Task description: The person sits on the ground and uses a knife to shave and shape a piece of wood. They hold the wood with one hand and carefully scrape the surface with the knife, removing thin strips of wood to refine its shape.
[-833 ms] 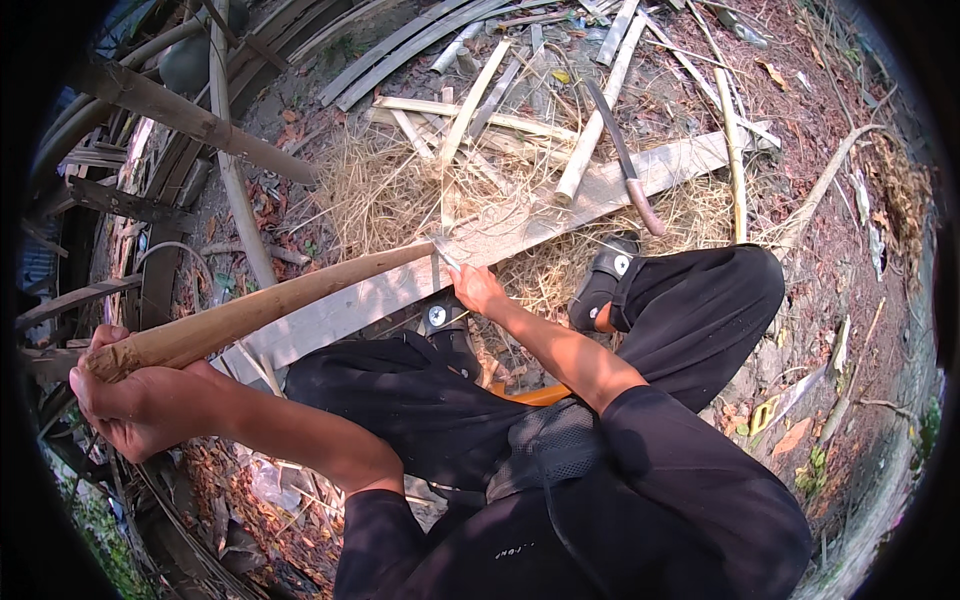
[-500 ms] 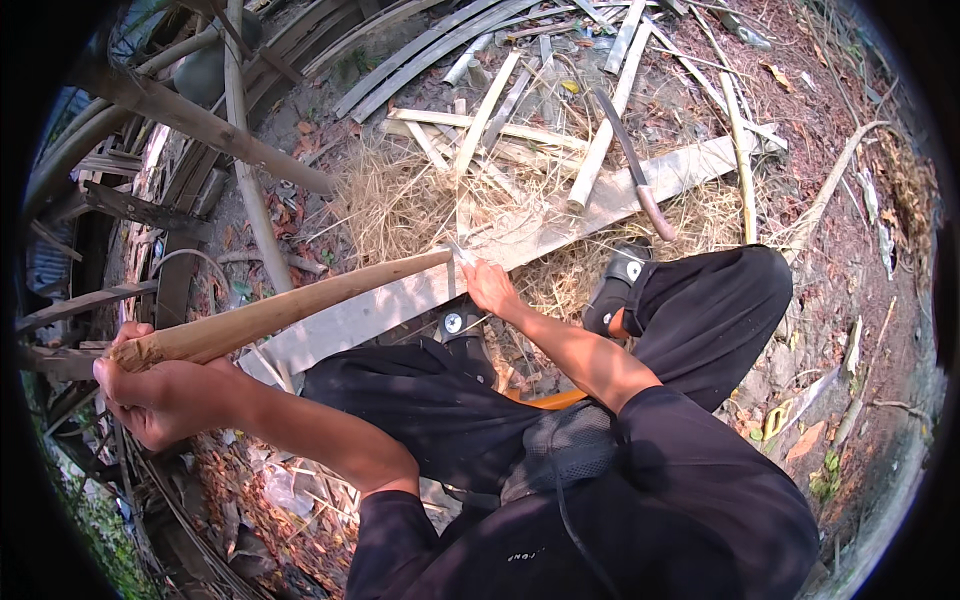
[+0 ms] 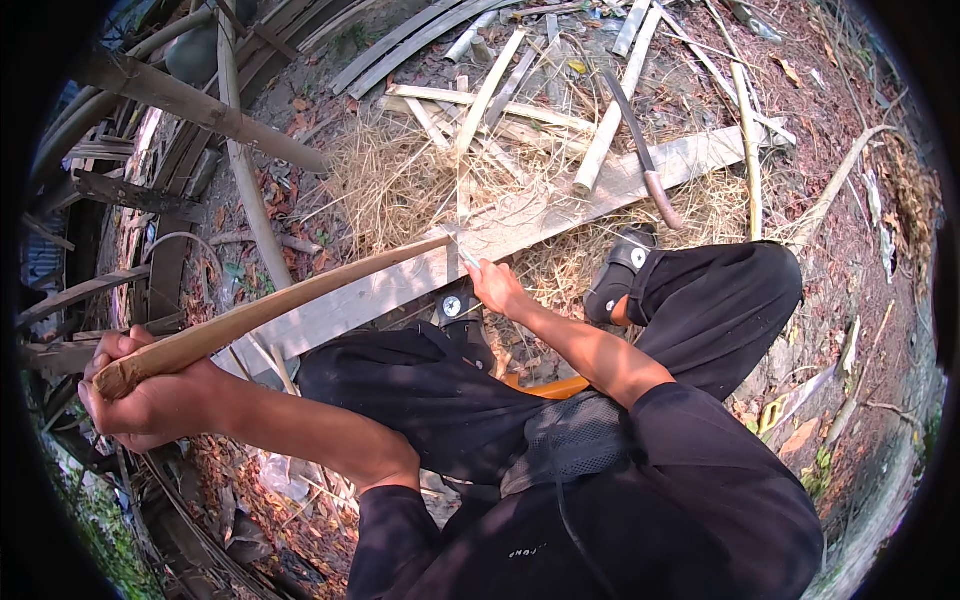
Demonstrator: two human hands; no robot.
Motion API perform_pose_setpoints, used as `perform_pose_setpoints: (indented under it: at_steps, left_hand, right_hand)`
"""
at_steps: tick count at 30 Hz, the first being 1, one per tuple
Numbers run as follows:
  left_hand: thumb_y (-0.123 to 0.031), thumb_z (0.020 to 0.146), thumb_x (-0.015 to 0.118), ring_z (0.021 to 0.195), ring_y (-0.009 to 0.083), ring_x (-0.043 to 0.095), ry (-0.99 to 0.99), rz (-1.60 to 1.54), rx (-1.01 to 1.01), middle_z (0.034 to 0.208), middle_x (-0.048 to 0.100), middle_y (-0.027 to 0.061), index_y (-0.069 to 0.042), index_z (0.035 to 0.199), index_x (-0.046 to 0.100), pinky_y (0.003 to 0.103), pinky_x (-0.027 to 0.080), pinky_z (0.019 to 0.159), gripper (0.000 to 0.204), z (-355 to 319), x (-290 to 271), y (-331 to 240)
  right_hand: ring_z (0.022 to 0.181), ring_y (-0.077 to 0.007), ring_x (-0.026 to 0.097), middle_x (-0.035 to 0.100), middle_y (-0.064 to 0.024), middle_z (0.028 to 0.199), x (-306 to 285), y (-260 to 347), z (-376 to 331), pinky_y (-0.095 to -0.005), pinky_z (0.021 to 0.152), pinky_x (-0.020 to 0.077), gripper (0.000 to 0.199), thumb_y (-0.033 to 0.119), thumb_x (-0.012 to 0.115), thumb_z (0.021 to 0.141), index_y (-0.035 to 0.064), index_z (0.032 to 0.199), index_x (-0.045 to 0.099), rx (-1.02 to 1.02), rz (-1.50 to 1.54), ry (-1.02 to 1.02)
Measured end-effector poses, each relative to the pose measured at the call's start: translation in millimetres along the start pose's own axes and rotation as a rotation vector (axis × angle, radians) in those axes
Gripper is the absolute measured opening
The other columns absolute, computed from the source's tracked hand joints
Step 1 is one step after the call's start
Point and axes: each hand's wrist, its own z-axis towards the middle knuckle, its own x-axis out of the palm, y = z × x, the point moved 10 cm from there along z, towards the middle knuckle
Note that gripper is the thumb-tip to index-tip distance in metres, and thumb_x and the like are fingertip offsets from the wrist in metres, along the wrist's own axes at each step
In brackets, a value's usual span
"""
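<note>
The left hand (image 3: 150, 400) is closed tight round the near end of one long bamboo strip (image 3: 290, 300). The strip's long axis runs from that fist, low on the person's left, up and to the right to its far end on the plank (image 3: 560, 215) — the only plank in view, lying slantwise across the ground. The right hand (image 3: 497, 290) sits at that far end, fingers curled as if pinching a small blade against the strip, though whether it holds a tool cannot be told for sure. So the working point is under the right hand, and the left is well apart from it at the other end, steadying. A single long knife (image 3: 640, 150) with a reddish handle lies on the plank beyond, near neither hand. Many cut bamboo slats (image 3: 480, 95) and dry shavings (image 3: 390, 180) are scattered behind — too many to count. Two dark shoes rest by the plank.
</note>
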Motion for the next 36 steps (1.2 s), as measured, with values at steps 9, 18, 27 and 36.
perform_pose_setpoints:
  at_steps: [9, 18, 27, 36]
  left_hand:
    - [-0.033, 0.076, 0.044, 0.052, 0.0141, 0.041, 0.221, -0.279, -0.103, 0.058, 0.043, 0.0065, -0.005, 0.070, 0.044, 0.025, 0.040, 0.044, 0.029, -10, 17, 2]
    - [-0.036, 0.079, 0.043, 0.048, 0.0110, 0.035, 0.143, -0.212, -0.063, 0.057, 0.040, 0.0042, -0.007, 0.068, 0.041, 0.023, 0.027, 0.042, 0.031, -9, 13, 0]
    - [-0.029, 0.076, 0.046, 0.042, 0.0101, 0.023, 0.384, -0.588, -0.185, 0.049, 0.037, 0.0048, -0.010, 0.060, 0.041, 0.026, 0.019, 0.044, 0.026, 3, 19, 17]
    - [-0.031, 0.077, 0.046, 0.043, 0.0095, 0.027, 0.237, -0.528, -0.196, 0.051, 0.040, 0.0024, -0.010, 0.059, 0.040, 0.024, 0.022, 0.044, 0.028, 21, 1, 37]
  right_hand:
    - [0.092, -0.0452, 0.057, 0.058, -0.0291, 0.091, -7, -1, -15, -0.0502, 0.081, 0.0467, 0.045, 0.046, 0.038, 0.093, 0.0063, 0.105, 0.057, -0.059, -0.141, -0.002]
    - [0.083, -0.0457, 0.058, 0.059, -0.0273, 0.088, -12, 31, -3, -0.0506, 0.074, 0.0478, 0.037, 0.036, 0.039, 0.094, 0.0034, 0.095, 0.057, -0.234, 0.080, -0.126]
    - [0.094, -0.0458, 0.057, 0.059, -0.0294, 0.097, 27, -33, 6, -0.0481, 0.083, 0.0473, 0.050, 0.047, 0.037, 0.092, 0.0045, 0.106, 0.058, 0.091, -0.001, 0.000]
    - [0.080, -0.0384, 0.055, 0.054, -0.0215, 0.094, 45, -40, 30, -0.0464, 0.072, 0.0484, 0.036, 0.025, 0.043, 0.091, 0.0071, 0.121, 0.051, -0.107, -0.241, -0.036]
